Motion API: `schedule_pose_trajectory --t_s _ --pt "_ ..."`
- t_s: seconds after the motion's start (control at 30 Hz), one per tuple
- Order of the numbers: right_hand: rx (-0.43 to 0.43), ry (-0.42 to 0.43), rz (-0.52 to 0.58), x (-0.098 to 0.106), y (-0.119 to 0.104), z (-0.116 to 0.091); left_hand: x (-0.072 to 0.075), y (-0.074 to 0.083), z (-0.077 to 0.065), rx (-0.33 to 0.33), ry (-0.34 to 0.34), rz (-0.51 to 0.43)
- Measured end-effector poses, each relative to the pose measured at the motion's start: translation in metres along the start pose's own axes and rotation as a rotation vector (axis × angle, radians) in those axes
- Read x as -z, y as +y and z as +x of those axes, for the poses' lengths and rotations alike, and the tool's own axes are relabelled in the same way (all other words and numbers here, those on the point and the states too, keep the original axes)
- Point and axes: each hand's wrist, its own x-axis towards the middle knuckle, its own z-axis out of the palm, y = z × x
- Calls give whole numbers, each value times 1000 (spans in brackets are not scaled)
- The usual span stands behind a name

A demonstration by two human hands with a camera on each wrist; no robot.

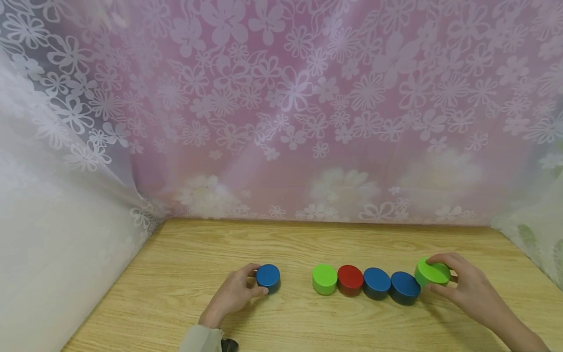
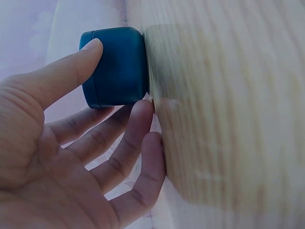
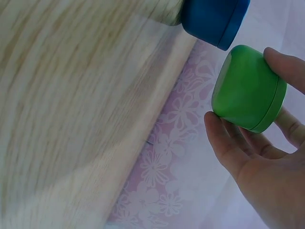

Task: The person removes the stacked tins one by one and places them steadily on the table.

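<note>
My left hand (image 1: 234, 293) holds a small round blue tin (image 1: 268, 278) by its side, at the left of the table. In the left wrist view, the thumb presses near the lid seam of this blue tin (image 2: 119, 67), whose base is against the wood, with fingers below. On the right, my right hand (image 1: 468, 283) grips a bright green tin (image 1: 431, 274) between thumb and fingers. In the right wrist view that green tin (image 3: 248, 90) is raised off the table and tilted, close to a blue tin (image 3: 214, 21).
Between the hands stands a row of lidded tins: a green tin (image 1: 324, 279), a red tin (image 1: 350, 280), a blue tin (image 1: 376, 283) and another blue tin (image 1: 404, 288). They sit on a wooden table (image 1: 290, 327). A flowered curtain (image 1: 281, 122) hangs behind it.
</note>
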Motion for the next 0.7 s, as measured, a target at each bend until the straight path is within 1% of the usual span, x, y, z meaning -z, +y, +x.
schedule_pose_trajectory --t_s 0.27,0.5,0.7 --pt "-1 -1 4 0 1 -1 0 0 0 -1 -3 -12" --pt "-45 -21 -10 2 1 -2 0 0 0 6 -4 -13" --pt "-72 -60 -9 1 2 -3 0 1 0 18 -3 -10"
